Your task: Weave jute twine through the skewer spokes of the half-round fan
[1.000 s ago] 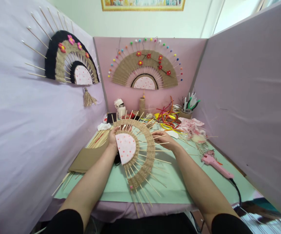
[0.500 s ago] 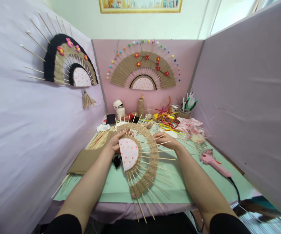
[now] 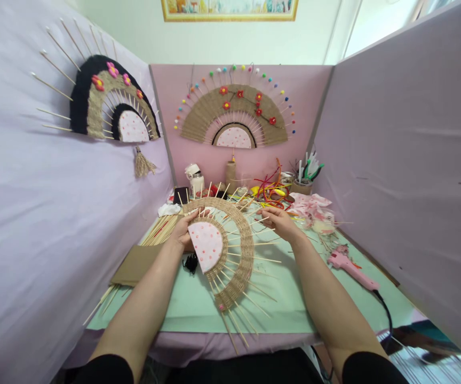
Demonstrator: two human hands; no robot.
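Over the middle of the green tabletop (image 3: pixel 290 304), in the head view, a woven fan (image 3: pixel 222 252) is held tilted, its lowest sticks reaching past the front edge. The left hand (image 3: pixel 182 230) grips its upper left end, thumb in front; the other fingers are partly hidden behind the fan. The right hand (image 3: pixel 279 222) has its fingertips drawn together by the stick ends; I cannot tell whether they pinch anything. A black cord bundle (image 3: pixel 190 262) lies just left of the fan. Toward the left edge, the left forearm partly covers a brown sheet (image 3: pixel 134 261). Near the right edge lies a pink glue gun (image 3: pixel 352 269). Clutter along the back edge is too tangled to sort. At the top, a framed picture (image 3: pixel 230 9) is cut off.
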